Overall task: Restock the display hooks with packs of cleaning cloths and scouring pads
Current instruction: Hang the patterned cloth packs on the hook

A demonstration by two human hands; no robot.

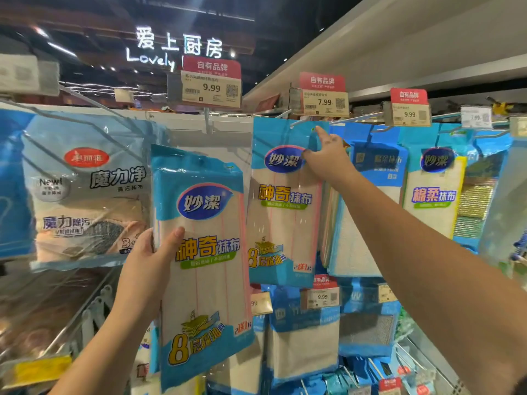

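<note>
Step in hand: a cloth pack is judged to be in the middle of being hung; one pack is being set on a hook while a second is kept ready.
Display rack (199, 124): rows of hooks are carried here, above and behind both hands.
Held pack (204, 252): a flat blue-and-white pack of striped cloths, upright, clamped at its left edge by the left hand (148, 260), thumb across the front.
Hanging pack (282, 203): the same design, just left of the right hand (328, 155), whose fingers are closed on its top right corner.
Hook (296, 122): passed through the hanging pack's top, just above the right hand.
Next move: the hanging pack is to be released, then the held pack's top hole lined up with the hook tip and slid on.
</note>
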